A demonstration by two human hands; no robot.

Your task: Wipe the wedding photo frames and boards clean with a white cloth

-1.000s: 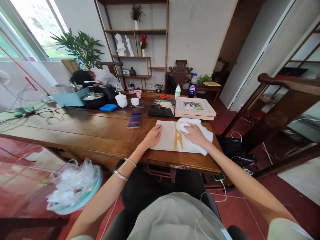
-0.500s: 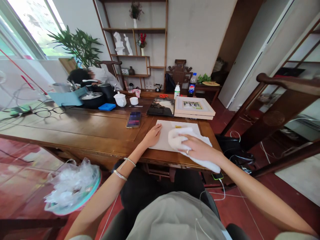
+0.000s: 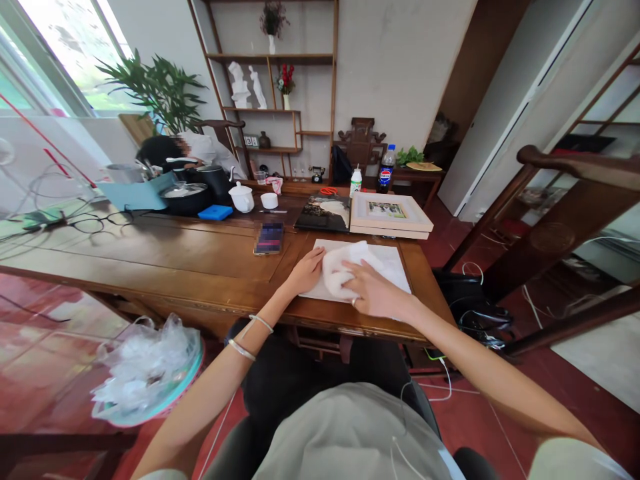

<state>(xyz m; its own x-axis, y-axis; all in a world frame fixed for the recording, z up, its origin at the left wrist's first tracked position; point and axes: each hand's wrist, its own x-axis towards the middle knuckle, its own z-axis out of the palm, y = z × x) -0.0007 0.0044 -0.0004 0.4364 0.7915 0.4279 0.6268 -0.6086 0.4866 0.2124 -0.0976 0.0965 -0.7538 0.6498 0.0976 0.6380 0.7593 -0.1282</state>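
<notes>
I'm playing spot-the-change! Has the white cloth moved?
Yes: the white cloth has slid left over the white board, nearer the unmoved phone.

One view, head-worn.
Faces forward and down across the bench; torso at lower edge, hands at close range mid-frame, shelf unit and back wall farther off along the top.

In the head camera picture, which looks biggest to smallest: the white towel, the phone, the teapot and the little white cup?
Largest: white towel, though the right hand covers part of it.
Middle: phone and teapot, too alike to rank; the phone lies nearer the camera.
Smallest: little white cup.
</notes>
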